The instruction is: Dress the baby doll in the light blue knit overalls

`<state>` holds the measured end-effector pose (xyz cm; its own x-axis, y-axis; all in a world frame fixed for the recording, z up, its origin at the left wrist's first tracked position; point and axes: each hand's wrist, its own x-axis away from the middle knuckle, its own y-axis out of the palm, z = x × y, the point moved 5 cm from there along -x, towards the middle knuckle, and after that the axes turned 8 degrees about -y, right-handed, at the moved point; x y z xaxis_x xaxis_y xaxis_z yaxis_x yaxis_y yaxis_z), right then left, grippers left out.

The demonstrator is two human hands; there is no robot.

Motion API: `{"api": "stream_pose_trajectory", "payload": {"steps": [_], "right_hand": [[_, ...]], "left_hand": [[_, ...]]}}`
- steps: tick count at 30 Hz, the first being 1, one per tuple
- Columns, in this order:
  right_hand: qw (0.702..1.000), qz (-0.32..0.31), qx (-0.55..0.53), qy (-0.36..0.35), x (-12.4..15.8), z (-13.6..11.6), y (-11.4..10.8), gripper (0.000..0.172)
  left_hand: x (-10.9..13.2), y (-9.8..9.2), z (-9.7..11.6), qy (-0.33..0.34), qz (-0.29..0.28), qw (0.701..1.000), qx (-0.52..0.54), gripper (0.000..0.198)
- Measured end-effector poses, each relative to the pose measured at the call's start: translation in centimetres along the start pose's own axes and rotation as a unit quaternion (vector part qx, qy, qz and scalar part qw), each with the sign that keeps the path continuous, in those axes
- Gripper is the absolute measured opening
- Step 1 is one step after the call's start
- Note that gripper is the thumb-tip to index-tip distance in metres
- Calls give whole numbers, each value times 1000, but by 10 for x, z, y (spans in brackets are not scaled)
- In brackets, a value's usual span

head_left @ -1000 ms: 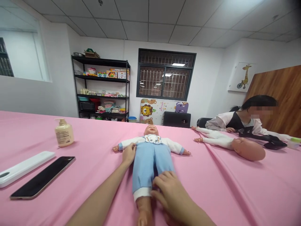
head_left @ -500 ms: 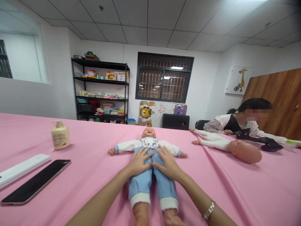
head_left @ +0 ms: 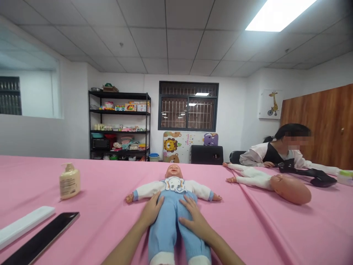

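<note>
A baby doll (head_left: pixel 165 230) lies on its back on the pink-covered table, head away from me and arms spread wide. It wears a white and blue outfit with an elephant face (head_left: pixel 175 184) on the chest. My left hand (head_left: pixel 151 209) rests along the left side of its waist, fingers extended, with part of the hand turned out of sight. On the right hip and upper thigh lies my right hand (head_left: pixel 195 218), flat with fingers spread. Neither hand grasps anything. The doll's feet are cut off by the lower edge of the view.
A cream pump bottle (head_left: pixel 70 182), a white flat bar (head_left: pixel 26 224) and a black phone (head_left: pixel 44 237) lie to the left. Another doll (head_left: pixel 289 188) in white is at the right, near a seated person (head_left: pixel 278 151). Black shelves (head_left: pixel 120 112) stand against the back wall.
Both hands have moved from the doll's belly down toward me, the left out to the waist side and the right onto the hip. The camera has tilted upward.
</note>
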<state>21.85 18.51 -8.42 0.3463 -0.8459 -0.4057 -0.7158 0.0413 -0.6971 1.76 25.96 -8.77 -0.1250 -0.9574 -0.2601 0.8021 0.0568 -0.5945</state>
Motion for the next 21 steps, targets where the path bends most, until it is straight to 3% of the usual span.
{"api": "stream_pose_trajectory", "payload": {"steps": [4, 10, 13, 17, 19, 21], "right_hand": [[999, 32, -24, -16, -5, 11, 6, 64], [999, 28, -30, -25, -17, 20, 16, 73], [990, 126, -62, 30, -16, 35, 15, 76], [943, 256, -156, 147, -13, 68, 14, 90], [914, 294, -212, 185, -13, 78, 14, 99], [904, 286, -252, 194, -13, 78, 14, 99]], "left_hand": [[0, -2, -8, -16, 14, 999, 35, 61], [0, -6, -14, -34, 22, 998, 52, 59], [3, -8, -13, -42, 31, 997, 54, 59], [-2, -9, -21, -80, 44, 994, 54, 66], [-6, -7, -25, -106, 39, 991, 73, 75], [-8, -3, -21, -106, 19, 989, 97, 85]]}}
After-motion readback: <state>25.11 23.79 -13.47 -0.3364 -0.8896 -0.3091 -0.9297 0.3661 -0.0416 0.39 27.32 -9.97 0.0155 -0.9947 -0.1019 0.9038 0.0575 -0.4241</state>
